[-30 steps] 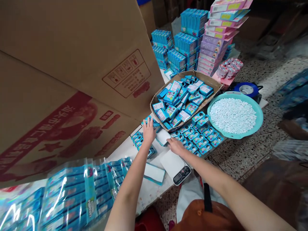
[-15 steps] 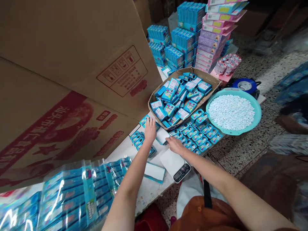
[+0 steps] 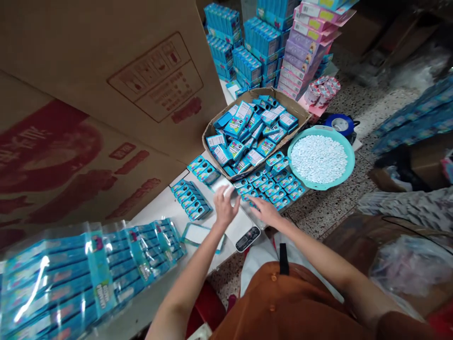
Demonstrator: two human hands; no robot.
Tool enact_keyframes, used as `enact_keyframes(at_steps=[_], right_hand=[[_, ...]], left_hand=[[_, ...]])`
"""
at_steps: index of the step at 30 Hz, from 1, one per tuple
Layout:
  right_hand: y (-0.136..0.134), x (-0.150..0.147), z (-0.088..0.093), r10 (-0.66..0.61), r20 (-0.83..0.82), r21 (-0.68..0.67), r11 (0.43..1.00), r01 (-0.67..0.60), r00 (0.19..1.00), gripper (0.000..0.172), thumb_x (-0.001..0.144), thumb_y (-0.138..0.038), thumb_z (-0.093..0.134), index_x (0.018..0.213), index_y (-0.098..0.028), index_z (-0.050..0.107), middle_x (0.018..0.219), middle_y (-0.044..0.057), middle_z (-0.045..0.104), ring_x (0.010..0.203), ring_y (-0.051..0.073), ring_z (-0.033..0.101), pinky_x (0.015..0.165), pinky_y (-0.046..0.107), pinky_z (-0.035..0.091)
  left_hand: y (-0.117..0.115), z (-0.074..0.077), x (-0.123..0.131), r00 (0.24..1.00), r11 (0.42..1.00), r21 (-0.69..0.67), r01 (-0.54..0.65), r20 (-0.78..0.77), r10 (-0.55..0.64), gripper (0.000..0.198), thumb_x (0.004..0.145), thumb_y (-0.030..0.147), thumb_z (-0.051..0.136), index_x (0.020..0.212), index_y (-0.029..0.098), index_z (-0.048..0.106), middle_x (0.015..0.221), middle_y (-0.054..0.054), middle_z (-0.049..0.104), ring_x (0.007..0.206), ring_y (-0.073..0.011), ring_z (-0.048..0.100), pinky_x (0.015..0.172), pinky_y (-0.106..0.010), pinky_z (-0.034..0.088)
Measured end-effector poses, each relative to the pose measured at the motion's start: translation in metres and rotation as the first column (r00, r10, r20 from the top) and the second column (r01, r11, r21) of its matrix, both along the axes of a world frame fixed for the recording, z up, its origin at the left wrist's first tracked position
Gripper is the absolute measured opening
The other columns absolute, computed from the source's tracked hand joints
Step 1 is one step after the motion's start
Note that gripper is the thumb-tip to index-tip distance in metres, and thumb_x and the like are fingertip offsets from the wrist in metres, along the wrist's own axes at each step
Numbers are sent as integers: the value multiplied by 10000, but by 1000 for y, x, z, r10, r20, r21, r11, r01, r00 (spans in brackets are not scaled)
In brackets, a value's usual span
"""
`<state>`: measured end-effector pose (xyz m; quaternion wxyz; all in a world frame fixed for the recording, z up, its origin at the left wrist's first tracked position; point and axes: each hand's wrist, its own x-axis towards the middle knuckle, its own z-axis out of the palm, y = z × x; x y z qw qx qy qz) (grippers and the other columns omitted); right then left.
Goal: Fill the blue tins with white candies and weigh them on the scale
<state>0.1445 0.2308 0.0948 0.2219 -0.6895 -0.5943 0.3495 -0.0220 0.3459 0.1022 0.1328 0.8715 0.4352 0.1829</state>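
My left hand (image 3: 225,207) hovers at the far end of the white digital scale (image 3: 242,227), its fingers curved and apart with nothing in them. My right hand (image 3: 264,211) reaches over the near edge of a block of small blue boxes (image 3: 274,189) with round holes in their tops. Its fingers are stretched out; whether they touch a box I cannot tell. Left of my left hand stands a row of the same blue boxes (image 3: 191,199), with a shorter row (image 3: 203,170) behind it. A blue-edged tray with a white inside (image 3: 201,234) lies left of the scale.
A cardboard tray (image 3: 305,113) heaped with blue boxes sits behind my hands. To its right is a turquoise basin (image 3: 350,163) of pale tablets. A big carton (image 3: 148,123) walls off the left. Plastic-wrapped blue packs (image 3: 116,269) lie front left; stacked boxes (image 3: 251,63) stand behind.
My left hand has left the blue boxes on the left and moved right, toward my right hand. My right hand has come off the white-topped piece and lies over the box block. The view has shifted.
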Motion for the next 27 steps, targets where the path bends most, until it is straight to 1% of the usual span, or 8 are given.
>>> enact_keyframes(at_steps=[2,4,6,8,13,21,24,27], right_hand=[[-38,30,-2,-95,11,-25,995,95,995,434,930,-333,400,1349,-239,463,1213,64,611,1070,191,575,944,326,436],[-72,63,-6,-196,43,-44,979,198,980,419,921,-343,398,1303,-213,510,1076,69,658,945,191,611,883,321,463],[-99,96,-9,-268,83,-49,961,272,960,425,911,-365,402,1286,-206,524,999,66,671,844,186,619,840,321,476],[-116,126,-11,-299,111,-34,952,305,948,437,908,-382,400,1284,-196,524,971,66,673,804,182,616,825,324,478],[-125,179,-9,-270,136,-29,961,277,953,439,898,-395,405,1256,-179,542,969,76,673,771,173,612,796,317,483],[-116,231,-6,-158,180,41,987,153,971,420,906,-398,402,1226,-174,554,929,74,666,786,185,607,780,315,475],[-116,246,-4,-137,190,51,990,130,972,408,904,-393,405,1210,-174,562,942,76,666,768,183,604,773,319,473],[-115,258,-6,-121,199,52,992,113,972,402,899,-396,412,1202,-181,565,979,81,666,756,180,605,762,320,471]], left_hand=[[-56,-17,4,998,992,-114,50,33,-46,403,878,391,506,1222,182,513,1228,-159,521,1222,-288,449,1041,-479,343],[-105,-33,13,998,977,-205,57,47,-48,401,882,380,504,1221,166,502,1157,-159,539,1136,-278,492,976,-457,398],[-141,-47,25,999,964,-265,31,32,-23,400,884,369,505,1230,168,491,1130,-155,541,1090,-274,503,930,-445,425],[-162,-57,37,1000,956,-294,-1,6,3,395,880,357,512,1235,183,487,1140,-149,533,1084,-275,502,920,-444,430],[-177,-71,63,990,951,-275,-141,-56,130,305,869,280,526,1155,172,530,1155,-150,519,1104,-277,492,945,-445,421],[-194,-78,81,933,911,-203,-360,-87,349,68,829,196,539,889,190,572,1232,-138,512,1156,-290,475,950,-458,411],[-201,-82,85,936,909,-224,-353,-65,347,158,780,117,543,923,180,566,1156,-137,548,1114,-283,501,939,-448,425],[-206,-85,88,933,900,-255,-354,-24,360,349,777,99,517,1122,158,519,1148,-141,551,1113,-271,510,961,-437,428]])
